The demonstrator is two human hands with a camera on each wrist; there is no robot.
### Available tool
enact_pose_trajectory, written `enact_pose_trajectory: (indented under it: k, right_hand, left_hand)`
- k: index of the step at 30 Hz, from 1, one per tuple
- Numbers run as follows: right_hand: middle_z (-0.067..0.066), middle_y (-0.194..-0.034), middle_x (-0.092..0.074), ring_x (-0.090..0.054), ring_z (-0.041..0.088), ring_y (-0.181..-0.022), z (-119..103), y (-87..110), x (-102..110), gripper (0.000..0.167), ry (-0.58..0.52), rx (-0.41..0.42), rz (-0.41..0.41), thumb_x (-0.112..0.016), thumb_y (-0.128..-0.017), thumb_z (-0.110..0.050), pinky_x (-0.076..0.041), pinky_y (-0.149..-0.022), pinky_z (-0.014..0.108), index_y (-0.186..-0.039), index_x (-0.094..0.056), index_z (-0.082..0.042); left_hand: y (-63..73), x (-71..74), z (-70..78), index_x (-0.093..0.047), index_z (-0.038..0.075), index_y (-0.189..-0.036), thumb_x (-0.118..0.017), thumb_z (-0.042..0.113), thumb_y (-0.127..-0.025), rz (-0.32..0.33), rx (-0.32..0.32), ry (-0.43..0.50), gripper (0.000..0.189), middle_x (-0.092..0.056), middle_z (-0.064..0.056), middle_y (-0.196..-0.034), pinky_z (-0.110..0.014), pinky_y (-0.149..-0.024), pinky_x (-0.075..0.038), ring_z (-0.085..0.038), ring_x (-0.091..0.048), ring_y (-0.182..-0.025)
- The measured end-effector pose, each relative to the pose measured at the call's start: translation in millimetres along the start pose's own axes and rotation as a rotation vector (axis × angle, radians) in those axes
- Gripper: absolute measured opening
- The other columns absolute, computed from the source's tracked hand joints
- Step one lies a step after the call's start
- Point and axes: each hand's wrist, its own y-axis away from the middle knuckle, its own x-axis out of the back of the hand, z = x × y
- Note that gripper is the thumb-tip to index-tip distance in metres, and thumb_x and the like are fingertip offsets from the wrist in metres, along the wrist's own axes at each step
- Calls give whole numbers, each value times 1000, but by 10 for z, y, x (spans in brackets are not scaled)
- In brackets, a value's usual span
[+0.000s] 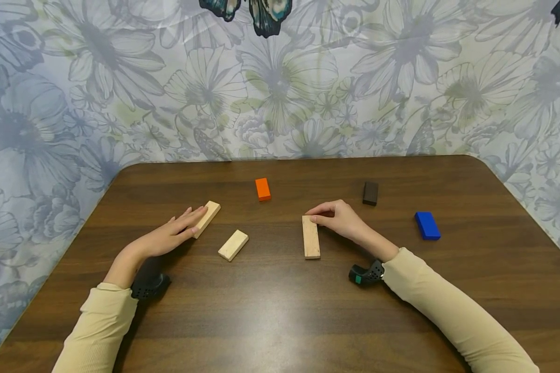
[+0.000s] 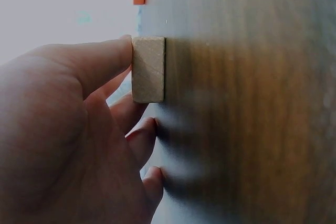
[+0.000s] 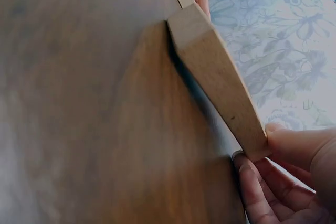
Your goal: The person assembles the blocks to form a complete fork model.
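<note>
In the head view, my left hand point(image 1: 171, 234) lies over a long plain wooden block point(image 1: 210, 215) at the table's left. The left wrist view has its thumb on the block's upper face, other fingers along the far side and on the tabletop. My right hand point(image 1: 339, 220) pinches the far end of another long wooden block point(image 1: 311, 241) between thumb and fingers. In the right wrist view, fingertips are under that end and a dark shadow gap runs beneath the block point(image 3: 223, 82). Between the hands lies a shorter plain wooden block point(image 1: 233, 245).
Farther back on the brown table point(image 1: 261, 321) lie an orange block point(image 1: 263, 189) and a dark brown block point(image 1: 370, 193). A blue block point(image 1: 427, 226) is to the right of my right hand. A flower-patterned wall covering point(image 1: 280, 93) rises behind the table's far edge.
</note>
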Motion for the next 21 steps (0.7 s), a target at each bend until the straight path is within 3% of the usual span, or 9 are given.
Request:
enact_pose_trajectory:
  k: [5, 13, 21]
  right_hand:
    - [6, -103, -67, -60, 18, -92, -19, 5, -36, 20, 49, 2, 37, -65, -90, -18, -48, -75, 34, -105, -72, -7]
    - [3, -95, -68, -62, 16, -82, -21, 9, -80, 13, 135, 69, 82, -66, -88, -8, -50, -70, 31, -98, -74, -6]
    - [3, -94, -67, -62, 13, -78, -5, 19, -96, 12, 166, 79, 105, -67, -87, -9, -50, -67, 30, -97, -74, -7]
  left_hand:
    - [8, 1, -11, -16, 3, -150, -40, 18, -102, 0, -2, -4, 55, -9, -19, -153, -64, -100, 4, -41, 3, -137]
    - [9, -9, -9, -16, 1, -149, -39, 17, -102, 4, -9, -9, 54, -10, -19, -153, -64, -100, 4, -41, 3, -137]
    - [10, -6, -2, -17, 1, -149, -39, 18, -102, 9, -1, -8, 54, -10, -20, -153, -64, -100, 4, -41, 3, -137]
